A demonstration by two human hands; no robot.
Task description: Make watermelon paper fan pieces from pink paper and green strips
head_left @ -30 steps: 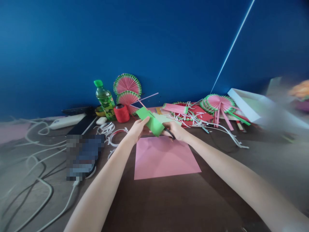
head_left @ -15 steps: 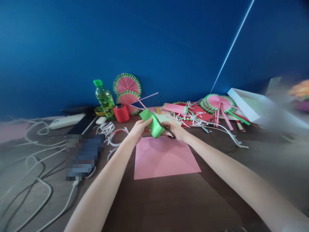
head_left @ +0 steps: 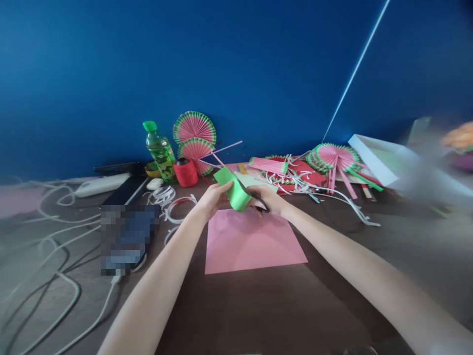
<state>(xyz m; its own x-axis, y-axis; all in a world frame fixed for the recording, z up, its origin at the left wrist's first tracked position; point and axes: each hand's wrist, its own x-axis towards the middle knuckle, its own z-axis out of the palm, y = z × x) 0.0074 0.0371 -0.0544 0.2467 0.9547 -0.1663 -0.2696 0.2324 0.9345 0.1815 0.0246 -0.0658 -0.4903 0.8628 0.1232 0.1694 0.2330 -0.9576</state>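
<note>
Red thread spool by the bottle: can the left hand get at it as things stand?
Probably yes: the red thread spool stands just beyond the left hand, nothing standing between them. But that hand is pinching the green paper and would have to let go first.

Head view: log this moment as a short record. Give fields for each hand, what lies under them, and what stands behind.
left hand: grips curled green paper piece
right hand: holds black-handled scissors, blades at the green paper
under hands: flat pink paper sheet on dark wooden table
behind, left: green-capped plastic bottle, red thread spool, pleated pink-and-green paper fans
behind, right: stacked pleated fans, loose white paper strips
</note>
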